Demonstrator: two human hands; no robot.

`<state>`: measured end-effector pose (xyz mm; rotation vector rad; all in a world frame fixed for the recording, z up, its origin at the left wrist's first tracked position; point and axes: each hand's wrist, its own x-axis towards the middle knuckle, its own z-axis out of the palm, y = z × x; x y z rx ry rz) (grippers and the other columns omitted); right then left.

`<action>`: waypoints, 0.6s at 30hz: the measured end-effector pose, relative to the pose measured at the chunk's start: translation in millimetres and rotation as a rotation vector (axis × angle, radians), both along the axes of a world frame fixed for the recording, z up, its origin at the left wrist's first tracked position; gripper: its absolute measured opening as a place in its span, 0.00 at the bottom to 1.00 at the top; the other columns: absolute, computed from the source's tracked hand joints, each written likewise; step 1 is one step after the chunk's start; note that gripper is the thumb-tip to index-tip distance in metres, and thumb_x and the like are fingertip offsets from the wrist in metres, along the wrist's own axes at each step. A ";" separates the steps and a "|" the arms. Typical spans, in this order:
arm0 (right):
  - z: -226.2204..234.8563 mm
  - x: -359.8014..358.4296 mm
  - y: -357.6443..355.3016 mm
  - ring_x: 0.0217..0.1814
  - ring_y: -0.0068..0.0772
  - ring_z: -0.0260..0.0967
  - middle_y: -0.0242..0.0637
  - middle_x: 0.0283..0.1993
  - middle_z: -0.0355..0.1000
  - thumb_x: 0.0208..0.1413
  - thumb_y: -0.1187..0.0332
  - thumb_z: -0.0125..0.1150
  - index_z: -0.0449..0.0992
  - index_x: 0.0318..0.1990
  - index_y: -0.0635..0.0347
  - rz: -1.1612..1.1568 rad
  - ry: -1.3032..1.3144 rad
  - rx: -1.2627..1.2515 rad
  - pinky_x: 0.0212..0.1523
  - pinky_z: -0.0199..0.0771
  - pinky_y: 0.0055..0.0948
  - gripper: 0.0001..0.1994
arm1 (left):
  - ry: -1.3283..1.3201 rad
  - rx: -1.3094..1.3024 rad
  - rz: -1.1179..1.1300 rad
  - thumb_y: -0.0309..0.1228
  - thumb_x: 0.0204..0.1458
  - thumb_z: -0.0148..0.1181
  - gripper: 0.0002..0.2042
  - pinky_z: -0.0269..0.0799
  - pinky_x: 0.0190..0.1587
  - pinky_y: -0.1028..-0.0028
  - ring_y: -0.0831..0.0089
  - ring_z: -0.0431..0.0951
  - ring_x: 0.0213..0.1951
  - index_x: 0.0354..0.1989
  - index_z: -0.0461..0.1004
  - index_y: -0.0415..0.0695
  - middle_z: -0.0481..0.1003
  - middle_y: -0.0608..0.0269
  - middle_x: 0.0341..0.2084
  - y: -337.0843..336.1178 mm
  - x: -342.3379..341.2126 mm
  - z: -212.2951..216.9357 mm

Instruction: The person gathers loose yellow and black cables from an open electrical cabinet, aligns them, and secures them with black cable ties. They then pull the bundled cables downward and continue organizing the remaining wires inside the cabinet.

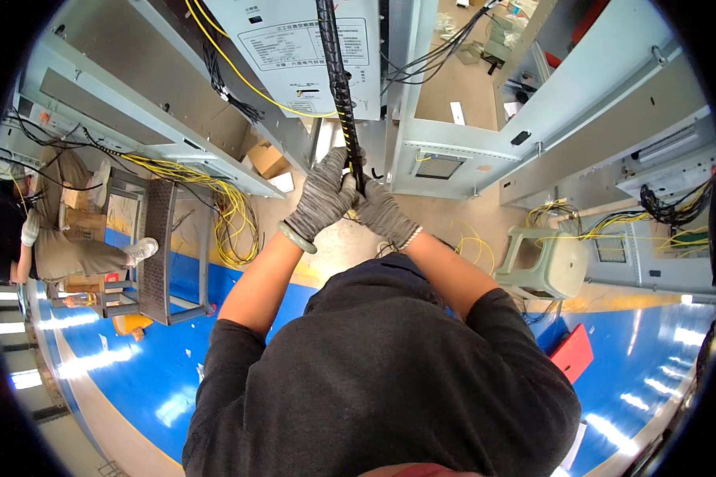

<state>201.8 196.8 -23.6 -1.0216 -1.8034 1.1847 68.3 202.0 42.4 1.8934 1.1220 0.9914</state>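
A black cable bundle (340, 95) in spiral wrap, with yellow wire showing through its lower part, hangs down in front of a light grey panel (282, 60). Near its lower end, my left hand (323, 197) in a grey knitted glove is closed round it from the left. My right hand (383, 215), gloved alike, closes on the same bundle from the right, just below. Both sets of fingertips are partly hidden behind the bundle and each other. A loose yellow wire (266, 94) loops in from the upper left to the bundle.
Open grey metal cabinets (453, 163) stand ahead and on both sides. Yellow wires (235, 215) hang in a tangle at left, beside a metal step stand (157, 246). Another person (64, 254) sits at far left. At right are a pale plastic stool (565, 266) and a red panel (573, 354).
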 end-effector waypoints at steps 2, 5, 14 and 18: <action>3.7 20.1 -2.4 0.34 0.28 0.67 0.36 0.32 0.70 0.54 0.54 0.53 0.69 0.40 0.61 0.141 0.141 -0.083 0.39 0.69 0.27 0.18 | 0.118 0.091 0.029 0.19 0.46 0.45 0.18 0.71 0.45 0.71 0.68 0.75 0.42 0.48 0.65 0.40 0.73 0.57 0.38 0.2 -2.0 -1.1; 17.3 30.7 -16.7 0.31 0.20 0.65 0.31 0.29 0.68 0.56 0.54 0.52 0.70 0.36 0.60 0.263 0.364 -0.513 0.37 0.68 0.23 0.17 | 0.200 0.280 0.029 0.22 0.47 0.50 0.14 0.73 0.39 0.72 0.66 0.77 0.40 0.45 0.69 0.40 0.74 0.58 0.36 -1.5 2.0 7.1; 50.8 47.1 -51.1 0.31 0.22 0.66 0.32 0.26 0.67 0.58 0.49 0.47 0.70 0.39 0.65 0.251 0.462 -0.484 0.35 0.68 0.23 0.22 | 0.044 0.412 0.019 0.38 0.54 0.50 0.14 0.72 0.33 0.68 0.60 0.75 0.30 0.41 0.71 0.40 0.72 0.56 0.29 -12.5 15.9 7.1; 53.3 45.9 -39.1 0.30 0.42 0.71 0.48 0.26 0.70 0.57 0.56 0.49 0.67 0.37 0.65 -0.181 -0.241 -0.013 0.32 0.70 0.36 0.17 | 0.154 0.197 0.092 0.32 0.55 0.47 0.12 0.69 0.32 0.66 0.57 0.75 0.28 0.41 0.71 0.37 0.73 0.51 0.27 -21.9 10.5 14.1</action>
